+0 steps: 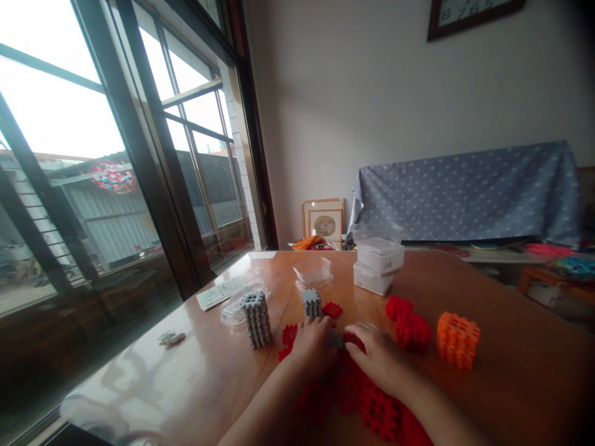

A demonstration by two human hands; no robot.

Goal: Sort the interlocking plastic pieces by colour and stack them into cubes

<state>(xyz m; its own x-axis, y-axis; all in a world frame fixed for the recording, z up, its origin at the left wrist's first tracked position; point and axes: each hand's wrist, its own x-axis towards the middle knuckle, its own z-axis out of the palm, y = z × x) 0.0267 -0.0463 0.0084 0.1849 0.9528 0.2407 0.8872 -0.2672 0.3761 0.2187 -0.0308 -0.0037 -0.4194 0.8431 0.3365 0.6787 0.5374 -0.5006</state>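
Red notched pieces, heaped at the near middle of the table, partly hidden under the left hand and right hand, with one grey piece between; whether either hand's fingers grip, I cannot tell. Clear tubs, stacked far, right of centre, contents indistinct; wall clock beyond, top cut off.

Notched red tiles lie loosely heaped near a grey piece

Left hand: bare | right hand: bare | left forearm: bare, smooth, tapered form | right forearm: bare, smooth, tapered form
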